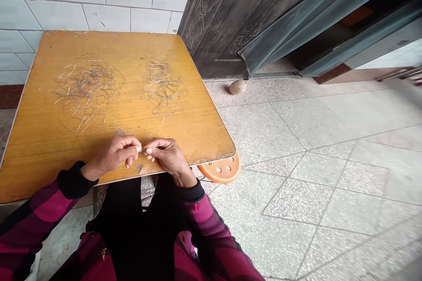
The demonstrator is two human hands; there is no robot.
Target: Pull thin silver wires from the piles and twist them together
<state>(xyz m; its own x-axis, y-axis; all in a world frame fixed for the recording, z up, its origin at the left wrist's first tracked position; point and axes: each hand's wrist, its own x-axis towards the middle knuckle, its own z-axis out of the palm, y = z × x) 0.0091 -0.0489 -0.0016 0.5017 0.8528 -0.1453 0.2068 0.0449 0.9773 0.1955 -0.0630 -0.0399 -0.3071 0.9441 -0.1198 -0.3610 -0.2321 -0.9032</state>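
My left hand point(120, 154) and my right hand point(166, 154) meet at the near edge of a wooden table point(128, 52), thumbs and forefingers pinched close together. Between them runs a thin wire point(157, 128), whose free end curves up and away over the tabletop. Both hands grip it; the exact spot at the fingertips is too small to make out. Beyond my left hand lies a large tangled pile of thin wires point(90, 83). A smaller pile of similar wires point(161, 81) is spread on the right, beyond my right hand.
An orange stool point(222, 169) with holes in its seat is partly under the table's right corner. White wall tiles point(108, 17) back the table. A ball-like object point(237, 87) rests on the floor by the dark door point(217, 22), near a hanging curtain point(296, 22).
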